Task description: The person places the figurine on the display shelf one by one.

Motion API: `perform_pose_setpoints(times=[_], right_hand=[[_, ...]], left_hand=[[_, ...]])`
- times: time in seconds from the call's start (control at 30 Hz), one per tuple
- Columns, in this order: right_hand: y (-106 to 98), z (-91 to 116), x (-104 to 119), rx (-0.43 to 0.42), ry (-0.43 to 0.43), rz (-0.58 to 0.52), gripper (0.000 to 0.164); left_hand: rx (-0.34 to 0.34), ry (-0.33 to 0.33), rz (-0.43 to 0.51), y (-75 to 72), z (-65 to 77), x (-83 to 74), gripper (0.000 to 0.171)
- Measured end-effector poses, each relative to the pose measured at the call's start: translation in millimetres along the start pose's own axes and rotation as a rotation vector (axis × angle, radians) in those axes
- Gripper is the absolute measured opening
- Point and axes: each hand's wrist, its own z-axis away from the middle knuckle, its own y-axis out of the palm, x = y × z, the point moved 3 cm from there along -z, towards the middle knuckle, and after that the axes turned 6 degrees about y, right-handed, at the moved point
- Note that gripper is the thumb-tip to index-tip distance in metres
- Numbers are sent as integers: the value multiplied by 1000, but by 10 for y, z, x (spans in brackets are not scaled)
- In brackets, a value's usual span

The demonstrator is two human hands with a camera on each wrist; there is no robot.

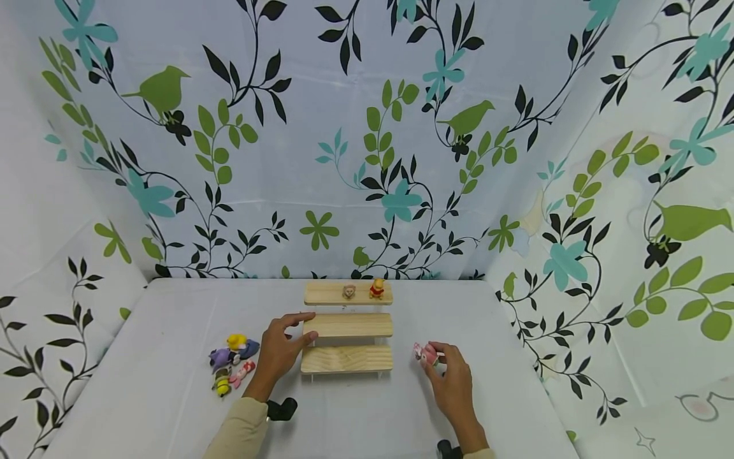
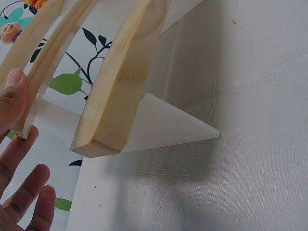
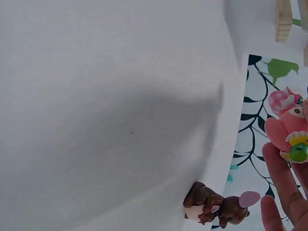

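Observation:
My left hand (image 1: 281, 347) pinches the left end of the middle board of a three-tier wooden display stand (image 1: 346, 361), thumb and index finger at the board's edges. In the left wrist view, the thumb lies against that board (image 2: 36, 77) while the other fingers spread below. To the right of the stand, my right hand (image 1: 453, 379) holds a pink toy figurine (image 1: 425, 352) with a spotted bow, raised above the table. A brown figurine (image 3: 211, 204) with pink ears lies near that hand in the right wrist view.
On the top board sit a small tan figurine (image 1: 348, 291) and a yellow bear figurine (image 1: 376, 289) in red. Several figurines, among them a purple one (image 1: 220, 359), cluster left of my left hand on the white table (image 1: 172, 357). A leaf-patterned cloth (image 1: 344, 140) hangs behind.

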Motion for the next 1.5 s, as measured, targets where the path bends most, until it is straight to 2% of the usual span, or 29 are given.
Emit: perform_pose_setpoints(times=[0.13, 0.3, 0.57, 0.9, 1.23, 1.5], right_hand=[[-15, -35, 35, 12, 17, -33, 47], [-25, -72, 81, -3, -3, -63, 48], [-40, -123, 192, -6, -25, -95, 46], [-80, -226, 363, 2, -7, -156, 46], [-95, -310, 518, -15, -78, -264, 47], [-90, -374, 598, -10, -67, -310, 46]], left_hand=[[-12, 14, 0, -2, 1, -11, 44], [-31, 37, -10, 0, 1, -16, 44], [-3, 1, -2, 0, -5, -2, 45], [-2, 10, 0, 2, -3, 9, 45], [-5, -7, -3, 11, 1, 13, 44], [-9, 13, -5, 14, 9, 22, 44]])
